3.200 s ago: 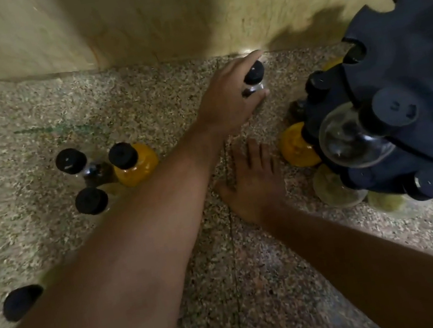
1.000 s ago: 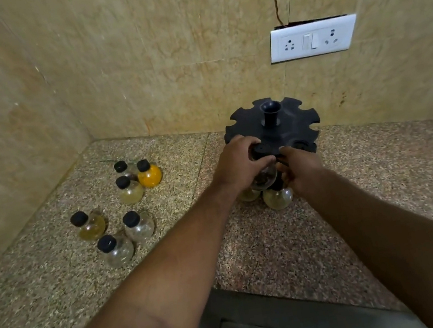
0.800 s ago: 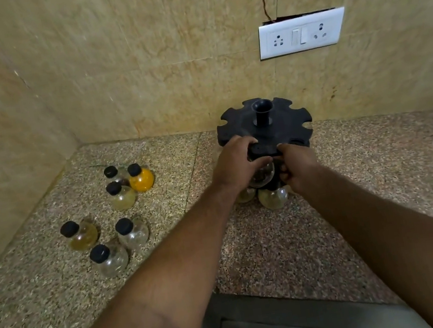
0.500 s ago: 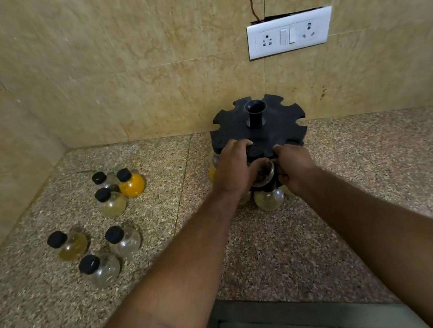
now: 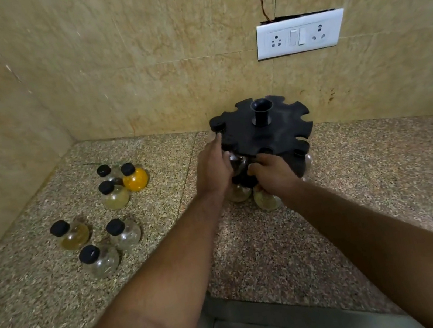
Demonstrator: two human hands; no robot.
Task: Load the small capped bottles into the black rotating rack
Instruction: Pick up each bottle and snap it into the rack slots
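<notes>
Seating a bottle in the rack's lower tier

Both my hands are at the black rack [image 5: 264, 130], which stands at twelve o'clock on the worktop [image 5: 382, 180]. My left hand [image 5: 214, 168] cups a clear bottle [image 5: 236, 160] against a lower slot, forefinger stretched up to the top disc; my right hand [image 5: 272, 173] is curled on the rack's lower edge, though I cannot tell how firmly either grip is closed. I should steady the rack and slide the neck straight inward until it catches. The bottle's long axis looks roughly upright, cap up. Six more bottles [image 5: 114, 197] wait at nine o'clock, all standing with caps up.
</notes>
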